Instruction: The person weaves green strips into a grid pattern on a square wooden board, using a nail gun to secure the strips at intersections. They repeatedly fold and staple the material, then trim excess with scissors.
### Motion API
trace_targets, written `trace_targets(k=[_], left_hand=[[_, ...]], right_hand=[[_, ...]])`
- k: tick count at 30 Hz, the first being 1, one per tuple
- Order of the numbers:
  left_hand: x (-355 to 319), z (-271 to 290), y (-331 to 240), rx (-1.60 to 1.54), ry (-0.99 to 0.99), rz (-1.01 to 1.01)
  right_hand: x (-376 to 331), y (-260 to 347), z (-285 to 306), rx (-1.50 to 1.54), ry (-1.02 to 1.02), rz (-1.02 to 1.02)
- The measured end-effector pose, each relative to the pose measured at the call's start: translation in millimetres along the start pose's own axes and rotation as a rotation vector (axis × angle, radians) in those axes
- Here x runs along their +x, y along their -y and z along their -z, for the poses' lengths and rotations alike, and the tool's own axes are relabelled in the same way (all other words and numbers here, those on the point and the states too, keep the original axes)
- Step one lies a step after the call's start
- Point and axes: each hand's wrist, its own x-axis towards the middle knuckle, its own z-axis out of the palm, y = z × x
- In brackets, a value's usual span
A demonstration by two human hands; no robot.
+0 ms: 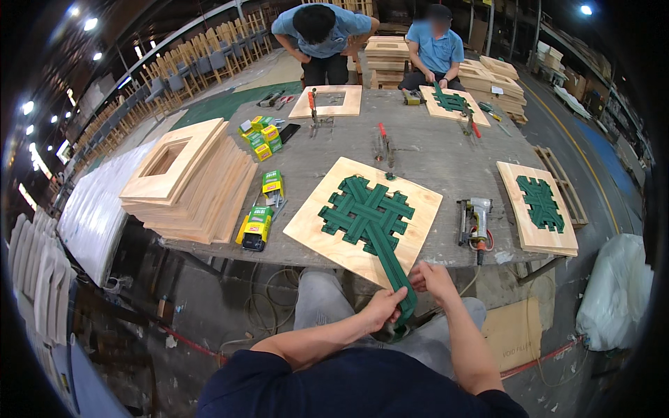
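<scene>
A square wooden board (417,206) lies turned at an angle at the table's near edge. Green webbing (368,210) is woven across its middle, with short ends sticking out all round. One long webbing strap (392,267) runs from the weave over the near edge towards my lap. My left hand (385,308) is closed round this strap, thumb on top, and the strap folds over and hangs beyond it. Just right of the strap is my right hand (433,281), its fingers curled together; what they hold, if anything, is hidden.
A staple gun (479,221) with a hose lies to the right, near a stack of webbed boards (516,209). Left are staple boxes (258,223) and stacked wooden frames (223,182). A red-handled clamp tool (382,143) lies beyond. Two co-workers (322,31) are across the table (279,118).
</scene>
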Motion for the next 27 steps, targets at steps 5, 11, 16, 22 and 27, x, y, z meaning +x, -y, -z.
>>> trace_targets(k=[5,11,16,22,27], left_hand=[[-19.0,-1.0,19.7,-0.006,0.101,0.077],[-27.1,54.5,-25.4,1.235,0.05,-0.428],[-24.8,71.7,-52.4,1.67,-0.322,-0.878],[36.6,86.1,-67.6,1.839,-0.228,-1.146],[42.7,80.0,-67.6,1.838,-0.163,-0.996]], right_hand=[[36.9,39.4,-55.7,0.393,0.441,-0.346],[73.9,7.0,-62.9,0.48,0.347,-0.302],[51.2,7.8,-74.3,0.344,0.178,-0.218],[19.3,-8.5,-81.6,0.09,0.084,-0.058],[-18.2,-39.3,-66.7,0.046,0.009,-0.07]])
